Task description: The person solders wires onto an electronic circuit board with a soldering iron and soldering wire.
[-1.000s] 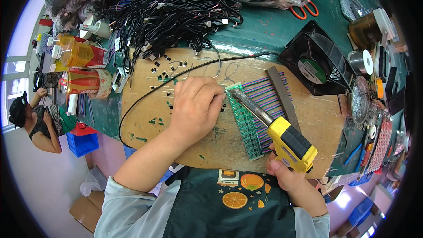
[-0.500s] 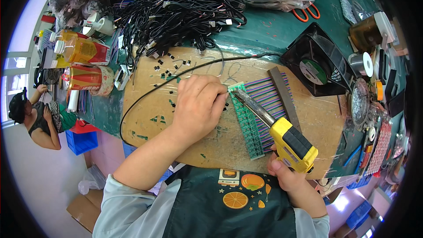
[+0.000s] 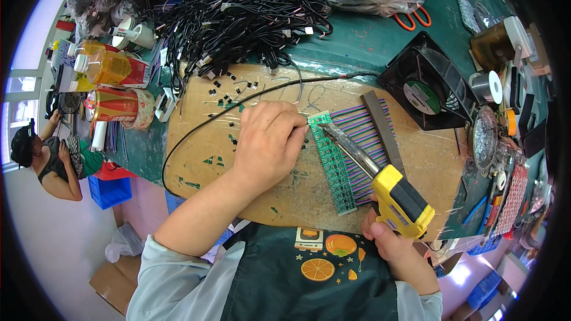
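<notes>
A yellow and black soldering gun (image 3: pixel 401 202) is gripped in my right hand (image 3: pixel 389 238). Its metal tip reaches up and left over the upper part of a long green circuit board panel (image 3: pixel 337 178). Striped ribbon wires (image 3: pixel 363 142) run from the panel's right side, and a dark grey bar (image 3: pixel 383 134) lies across them. My left hand (image 3: pixel 267 142) rests beside the panel's top left corner, thumb and forefinger pinched together. Whatever they hold is too small and hidden to name. Small black components (image 3: pixel 217 92) with thin leads lie scattered beyond this hand on the brown work board (image 3: pixel 285 202).
A black fan (image 3: pixel 425 83) stands right of the work board, with a solder spool (image 3: pixel 488 87) beyond it. Black cables (image 3: pixel 238 18) are heaped at the back, near orange-handled scissors (image 3: pixel 413 19). One black cord (image 3: pixel 196 137) arcs across the board. Another person (image 3: pixel 53 160) sits far left.
The soldering gun has shifted a little right and down, so its tip is farther from the panel's top left corner. My left hand stays in place.
</notes>
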The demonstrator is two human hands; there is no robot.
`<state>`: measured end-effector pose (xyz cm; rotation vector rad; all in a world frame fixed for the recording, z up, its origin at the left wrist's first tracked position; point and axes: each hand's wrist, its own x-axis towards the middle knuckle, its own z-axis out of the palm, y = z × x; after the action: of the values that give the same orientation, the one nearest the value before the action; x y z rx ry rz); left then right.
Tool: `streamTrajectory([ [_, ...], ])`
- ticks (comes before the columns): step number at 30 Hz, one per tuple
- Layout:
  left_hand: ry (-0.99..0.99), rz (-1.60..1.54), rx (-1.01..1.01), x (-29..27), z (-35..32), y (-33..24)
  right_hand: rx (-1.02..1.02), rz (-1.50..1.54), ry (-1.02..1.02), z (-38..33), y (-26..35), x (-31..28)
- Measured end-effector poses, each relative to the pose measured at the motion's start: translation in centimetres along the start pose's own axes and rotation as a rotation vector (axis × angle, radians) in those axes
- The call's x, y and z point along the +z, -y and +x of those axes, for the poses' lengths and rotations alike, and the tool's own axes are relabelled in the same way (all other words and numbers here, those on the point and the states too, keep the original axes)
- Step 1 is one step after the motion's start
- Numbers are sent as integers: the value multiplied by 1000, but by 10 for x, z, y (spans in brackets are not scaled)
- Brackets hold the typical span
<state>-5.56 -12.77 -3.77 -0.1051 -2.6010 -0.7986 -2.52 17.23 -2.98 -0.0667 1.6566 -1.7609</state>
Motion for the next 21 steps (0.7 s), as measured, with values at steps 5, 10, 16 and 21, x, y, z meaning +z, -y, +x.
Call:
streamTrajectory([
  [5, -3, -3, -15, -1, -1, -1, 18, 156, 1, -3, 9, 6],
  [10, -29, 2, -12, -4, -2, -1, 30, 150, 22, -6, 0, 2],
  [16, 29, 106, 36, -19, -4, -9, -15, 67, 55, -7, -7, -3],
  [21, 123, 95, 66, -17, -6, -16, 32, 56, 12, -1, 2, 4],
])
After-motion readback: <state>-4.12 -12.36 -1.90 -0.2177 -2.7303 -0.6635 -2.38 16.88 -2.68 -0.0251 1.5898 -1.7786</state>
